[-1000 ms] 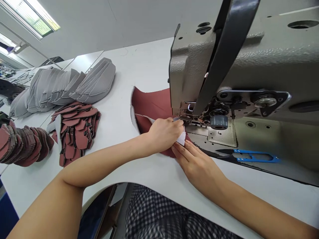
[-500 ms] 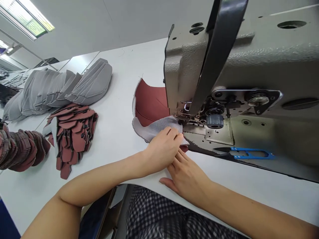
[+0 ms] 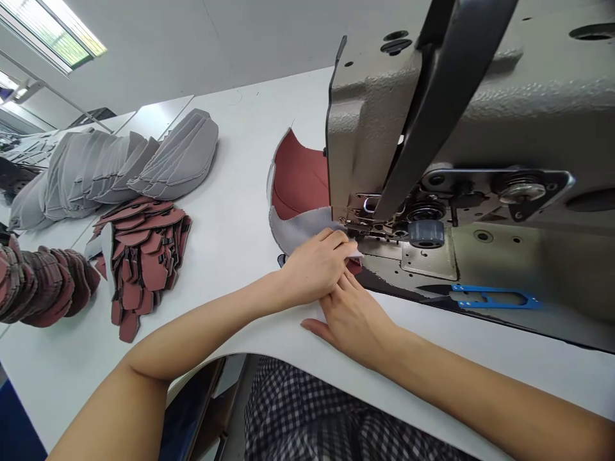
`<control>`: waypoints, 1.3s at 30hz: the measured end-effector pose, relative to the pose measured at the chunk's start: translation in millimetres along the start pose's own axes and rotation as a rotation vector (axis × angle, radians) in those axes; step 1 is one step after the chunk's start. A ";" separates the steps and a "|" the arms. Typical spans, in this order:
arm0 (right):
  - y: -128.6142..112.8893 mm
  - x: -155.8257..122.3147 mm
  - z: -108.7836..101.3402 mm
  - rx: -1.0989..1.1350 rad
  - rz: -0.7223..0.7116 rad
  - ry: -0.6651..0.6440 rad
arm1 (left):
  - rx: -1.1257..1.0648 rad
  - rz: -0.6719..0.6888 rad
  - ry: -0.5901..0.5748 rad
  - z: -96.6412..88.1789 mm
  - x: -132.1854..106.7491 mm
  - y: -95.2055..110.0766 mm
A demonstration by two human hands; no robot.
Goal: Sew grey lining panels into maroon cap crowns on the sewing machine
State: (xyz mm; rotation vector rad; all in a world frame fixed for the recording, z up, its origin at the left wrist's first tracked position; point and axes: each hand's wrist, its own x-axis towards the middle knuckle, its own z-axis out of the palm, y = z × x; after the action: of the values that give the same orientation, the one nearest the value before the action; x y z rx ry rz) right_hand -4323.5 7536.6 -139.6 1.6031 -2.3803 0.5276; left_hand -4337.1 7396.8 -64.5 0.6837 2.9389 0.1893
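Observation:
A curved fabric panel, maroon on its inner face (image 3: pixel 300 176) with a grey mesh strip (image 3: pixel 298 229) folded over its near side, lies partly under the head of a sewing machine (image 3: pixel 379 128). My left hand (image 3: pixel 317 266) is closed over the grey strip, its fingers bent close beside the needle area. My right hand (image 3: pixel 355 317) lies flat just below it, thumb spread away and fingers stretched toward the panel's near maroon edge. Its fingertips are partly covered by my left hand. The needle itself is hidden.
Blue-handled thread snips (image 3: pixel 494 298) rest on the machine bed. To the left on the white table (image 3: pixel 230 256) are stacked grey panels (image 3: pixel 177 160), a pile of maroon pieces (image 3: pixel 144 256) and a row of rounded maroon pieces (image 3: pixel 48 285).
The panel has slid a little away from me past the machine head, and less of the grey strip shows. Both hands have moved along with it. The view has shifted slightly.

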 end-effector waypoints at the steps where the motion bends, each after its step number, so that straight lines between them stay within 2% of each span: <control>1: 0.4 2.5 0.7 -0.001 0.003 -0.012 | -0.035 -0.013 0.022 -0.2 -1.7 -2.2; 5: -1.8 5.8 0.6 0.015 0.014 -0.045 | -0.169 0.013 0.121 6.3 -14.0 -15.3; 9: -8.4 3.8 -0.7 0.021 0.015 -0.059 | -0.126 0.163 0.188 17.3 -22.5 -25.8; 14: -11.4 6.1 0.4 -0.016 0.019 -0.077 | -0.114 0.247 0.218 19.2 -23.2 -30.6; 18: -11.4 7.4 5.0 -0.058 -0.001 -0.035 | -0.201 0.156 0.299 10.7 -18.7 -47.1; 21: -12.0 6.9 7.2 -0.072 0.000 -0.043 | -0.096 0.271 0.222 0.7 -11.9 -59.3; 24: -13.4 7.1 5.8 -0.068 0.012 -0.060 | 0.024 0.401 0.131 -4.4 -8.5 -59.0; 32: -15.4 10.6 0.6 -0.085 0.038 -0.106 | 0.040 0.391 0.138 10.9 -15.1 -41.9; 39: -15.4 11.0 1.0 -0.024 0.053 -0.167 | 0.046 0.435 0.091 5.1 -13.3 -43.4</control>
State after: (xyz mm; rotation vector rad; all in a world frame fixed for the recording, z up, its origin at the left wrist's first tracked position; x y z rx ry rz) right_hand -4313.5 7521.7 -133.7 1.6361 -2.5452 0.3868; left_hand -4343.3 7352.8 -74.8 1.3483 2.8414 0.1945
